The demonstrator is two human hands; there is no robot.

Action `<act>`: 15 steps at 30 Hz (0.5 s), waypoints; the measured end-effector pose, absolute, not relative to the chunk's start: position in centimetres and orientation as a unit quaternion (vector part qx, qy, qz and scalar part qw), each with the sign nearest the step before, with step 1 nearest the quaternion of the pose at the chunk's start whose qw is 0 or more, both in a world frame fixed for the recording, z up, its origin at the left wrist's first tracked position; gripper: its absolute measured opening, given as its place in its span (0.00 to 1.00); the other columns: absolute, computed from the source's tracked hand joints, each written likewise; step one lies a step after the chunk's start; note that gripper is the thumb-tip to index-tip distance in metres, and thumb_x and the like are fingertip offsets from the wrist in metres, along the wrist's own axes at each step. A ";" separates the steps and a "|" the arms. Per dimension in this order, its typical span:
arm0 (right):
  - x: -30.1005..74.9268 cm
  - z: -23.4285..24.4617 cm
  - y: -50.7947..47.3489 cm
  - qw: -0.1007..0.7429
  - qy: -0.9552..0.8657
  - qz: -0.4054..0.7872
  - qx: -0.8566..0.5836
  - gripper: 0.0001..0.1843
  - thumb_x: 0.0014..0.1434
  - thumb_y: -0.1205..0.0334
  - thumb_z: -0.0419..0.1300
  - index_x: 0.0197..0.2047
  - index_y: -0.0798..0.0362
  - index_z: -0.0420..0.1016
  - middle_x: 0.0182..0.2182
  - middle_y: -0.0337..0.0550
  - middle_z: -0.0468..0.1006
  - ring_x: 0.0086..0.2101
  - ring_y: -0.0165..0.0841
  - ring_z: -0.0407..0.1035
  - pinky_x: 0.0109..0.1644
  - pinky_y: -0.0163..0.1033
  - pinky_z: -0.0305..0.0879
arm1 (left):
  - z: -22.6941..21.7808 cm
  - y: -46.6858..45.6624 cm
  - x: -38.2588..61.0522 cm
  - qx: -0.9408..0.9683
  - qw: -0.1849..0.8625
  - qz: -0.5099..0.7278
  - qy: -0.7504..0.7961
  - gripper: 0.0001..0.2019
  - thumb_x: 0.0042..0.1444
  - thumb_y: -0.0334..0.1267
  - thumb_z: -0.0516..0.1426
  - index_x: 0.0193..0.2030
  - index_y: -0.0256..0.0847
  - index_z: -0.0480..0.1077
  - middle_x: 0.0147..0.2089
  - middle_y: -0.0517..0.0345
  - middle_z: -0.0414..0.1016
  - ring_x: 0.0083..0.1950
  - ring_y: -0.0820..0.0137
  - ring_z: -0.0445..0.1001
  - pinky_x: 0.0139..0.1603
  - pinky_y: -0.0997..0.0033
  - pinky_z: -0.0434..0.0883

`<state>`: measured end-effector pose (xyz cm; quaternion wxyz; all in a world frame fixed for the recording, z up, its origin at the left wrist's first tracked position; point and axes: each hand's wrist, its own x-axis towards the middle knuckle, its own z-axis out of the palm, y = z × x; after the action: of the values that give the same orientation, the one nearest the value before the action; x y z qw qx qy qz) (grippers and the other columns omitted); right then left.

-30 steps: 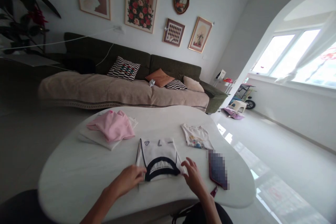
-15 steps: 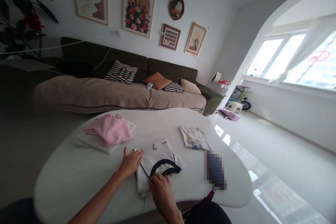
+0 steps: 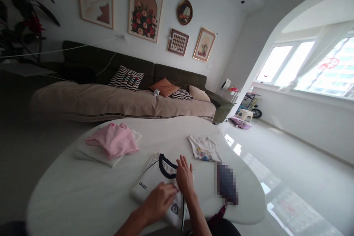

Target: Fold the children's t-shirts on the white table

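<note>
A folded white T-shirt with a dark navy collar [image 3: 153,180] lies near the front edge of the white oval table [image 3: 69,191], its collar turned away from me. My left hand [image 3: 159,201] rests on its near part, fingers curled loosely over the cloth. My right hand [image 3: 184,177] lies flat on the shirt's right side with its fingers stretched out. A pink garment [image 3: 113,140] sits on folded white cloth at the table's back left. A small white printed shirt [image 3: 204,148] lies folded at the back right.
A blurred dark flat object [image 3: 226,183] lies at the table's right edge. Behind the table stands a long dark sofa [image 3: 121,92] with a beige cover and cushions. To the right are glossy floor [image 3: 298,177] and bright windows.
The white shirt has been turned round on the table, so its collar now faces away from me. Both hands moved with it and now rest on top.
</note>
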<state>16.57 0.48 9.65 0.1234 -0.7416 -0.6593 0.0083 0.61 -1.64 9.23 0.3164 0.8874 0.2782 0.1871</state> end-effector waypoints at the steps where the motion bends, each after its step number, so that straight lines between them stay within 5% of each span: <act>1: 16.3 9.1 -0.2 0.130 -0.642 0.003 -0.756 0.27 0.60 0.73 0.38 0.61 0.57 0.58 0.64 0.51 0.51 0.64 0.39 0.41 0.61 0.55 0.45 | 9.4 -0.5 -0.1 0.886 0.266 0.188 0.329 0.20 0.60 0.47 0.44 0.54 0.49 0.68 0.53 0.52 0.72 0.59 0.57 0.64 0.61 0.51 0.56; 7: 15.9 5.0 -2.9 0.136 -0.587 0.049 -0.797 0.33 0.62 0.51 0.42 0.66 0.59 0.47 0.65 0.55 0.46 0.63 0.46 0.42 0.59 0.58 0.49 | 6.7 2.8 -3.0 0.833 0.109 0.111 0.531 0.26 0.59 0.48 0.45 0.64 0.47 0.55 0.67 0.52 0.53 0.67 0.53 0.50 0.62 0.46 0.51; 15: 16.6 7.6 -1.4 0.102 -0.608 0.073 -0.784 0.32 0.61 0.56 0.46 0.66 0.56 0.47 0.65 0.50 0.46 0.64 0.44 0.38 0.62 0.61 0.39 | 5.1 -0.2 -1.5 0.793 0.074 0.046 0.603 0.31 0.58 0.51 0.42 0.66 0.41 0.49 0.69 0.49 0.42 0.68 0.47 0.41 0.58 0.35 0.49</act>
<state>16.61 -1.38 7.57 0.1021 -0.7839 -0.6081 0.0725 -1.54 -0.21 5.07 0.0744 0.7928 0.6032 0.0460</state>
